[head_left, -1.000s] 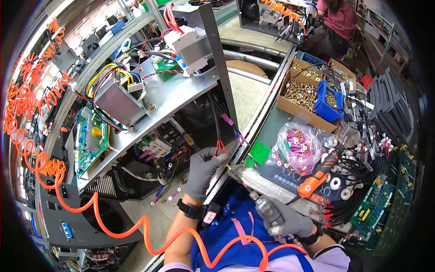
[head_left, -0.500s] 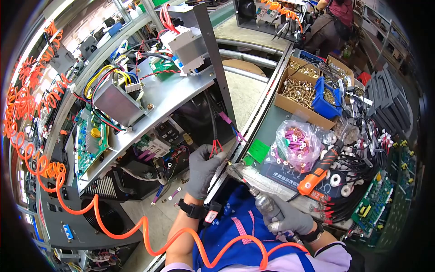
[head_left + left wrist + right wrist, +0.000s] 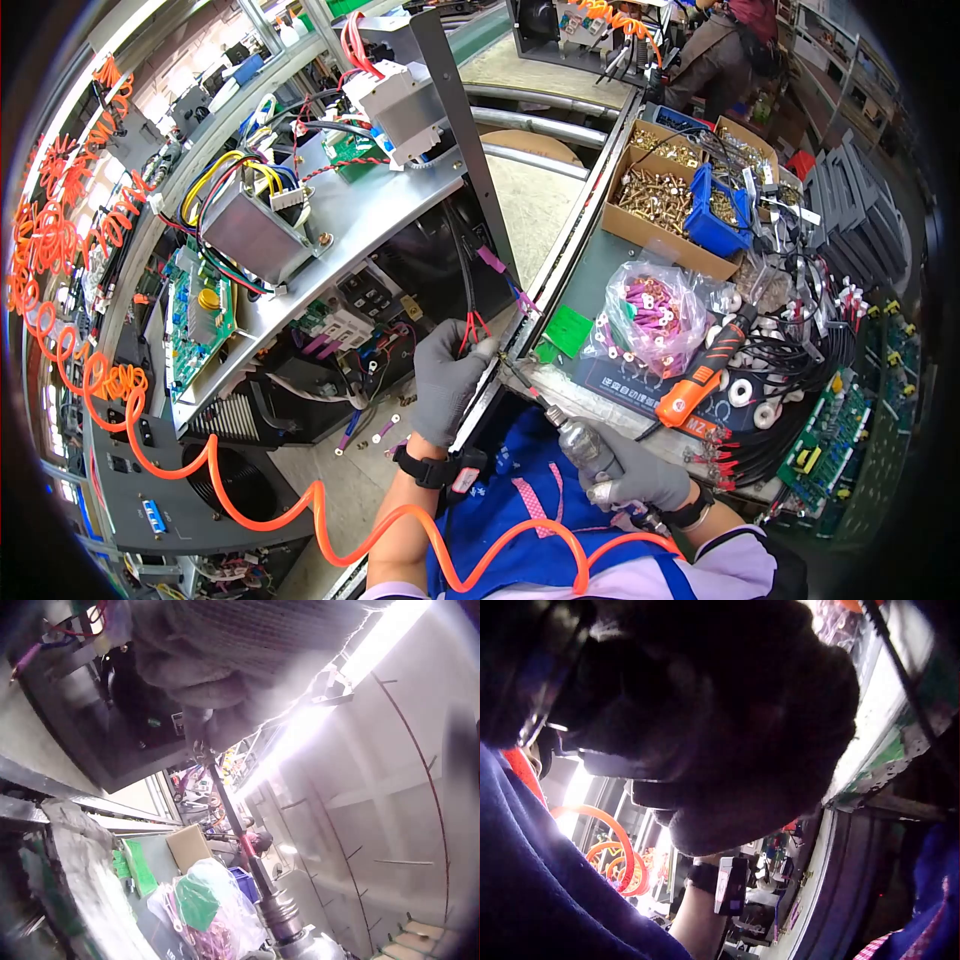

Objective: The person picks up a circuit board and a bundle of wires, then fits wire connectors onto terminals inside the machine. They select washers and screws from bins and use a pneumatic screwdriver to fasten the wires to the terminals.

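Note:
My gloved left hand (image 3: 447, 380) pinches the ends of black cables (image 3: 462, 265) with red-sleeved tips (image 3: 476, 328), beside the metal rail. In my gloved right hand (image 3: 648, 472) is a pneumatic screwdriver (image 3: 588, 450), its orange coiled hose (image 3: 430, 515) trailing across my lap. The left wrist view shows the long screwdriver bit (image 3: 232, 810) meeting a small metal fastener (image 3: 201, 753) at my left fingertips. My right hand looks dark in its own wrist view, which hides the tool's grip. Over the cables stands an open metal chassis (image 3: 340, 240).
On the right bench lie a bag of purple-sleeved terminals (image 3: 652, 315), an orange-and-black power tool (image 3: 700, 385), a cardboard box of screws (image 3: 655, 240), a blue bin (image 3: 718, 215) and green circuit boards (image 3: 825, 450). A person (image 3: 725, 55) is bent over at the back.
The head view has shifted slightly, so the bench and chassis sit a little further left. Both hands keep their hold on cables and screwdriver. The person at the back has moved.

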### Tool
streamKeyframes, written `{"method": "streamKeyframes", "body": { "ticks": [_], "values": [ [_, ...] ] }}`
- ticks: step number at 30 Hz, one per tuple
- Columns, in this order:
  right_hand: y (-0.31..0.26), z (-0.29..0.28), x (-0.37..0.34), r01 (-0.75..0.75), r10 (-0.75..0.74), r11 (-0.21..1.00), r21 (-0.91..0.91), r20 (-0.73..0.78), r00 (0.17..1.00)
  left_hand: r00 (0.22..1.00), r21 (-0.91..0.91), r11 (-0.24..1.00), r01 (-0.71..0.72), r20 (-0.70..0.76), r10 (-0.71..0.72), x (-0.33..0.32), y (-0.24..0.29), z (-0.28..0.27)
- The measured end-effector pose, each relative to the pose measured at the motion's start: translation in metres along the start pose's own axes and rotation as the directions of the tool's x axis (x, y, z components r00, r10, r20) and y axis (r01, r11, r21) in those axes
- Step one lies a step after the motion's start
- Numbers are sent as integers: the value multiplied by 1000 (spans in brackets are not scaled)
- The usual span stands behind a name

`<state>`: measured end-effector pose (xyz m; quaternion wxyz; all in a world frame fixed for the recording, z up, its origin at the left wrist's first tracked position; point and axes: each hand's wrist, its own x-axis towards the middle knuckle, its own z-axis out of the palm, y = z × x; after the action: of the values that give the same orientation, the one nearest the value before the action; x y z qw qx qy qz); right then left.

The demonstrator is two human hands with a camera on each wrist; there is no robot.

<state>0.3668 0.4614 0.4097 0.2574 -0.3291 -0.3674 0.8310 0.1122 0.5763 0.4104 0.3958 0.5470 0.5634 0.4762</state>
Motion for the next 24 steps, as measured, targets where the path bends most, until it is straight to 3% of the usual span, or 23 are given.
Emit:
{"method": "streamKeyframes", "body": {
  "ticks": [12, 16, 19, 22, 24],
  "values": [
    [3, -3, 3, 5, -5, 1000, -25, -11, 1000, 999, 43, 999, 22, -47, -20, -5, 8, 3],
    [0, -3, 4, 54, -55, 998, -35, -13, 998, 990, 101, 995, -15, -139, 29, -18, 18, 16],
    [0, -3, 4, 94, -99, 991, -96, -51, 994, 986, 1, 998, -68, -151, 67, -18, 6, 22],
    [-2, -7, 0, 71, -69, 996, 51, -38, 997, 997, -197, 980, -5, -79, -11, -19, 22, 25],
    [0, -12, 0, 112, -112, 994, 8, -31, 993, 992, -469, 878, 94, -33, -123, -14, 28, 21]
  ]
}}
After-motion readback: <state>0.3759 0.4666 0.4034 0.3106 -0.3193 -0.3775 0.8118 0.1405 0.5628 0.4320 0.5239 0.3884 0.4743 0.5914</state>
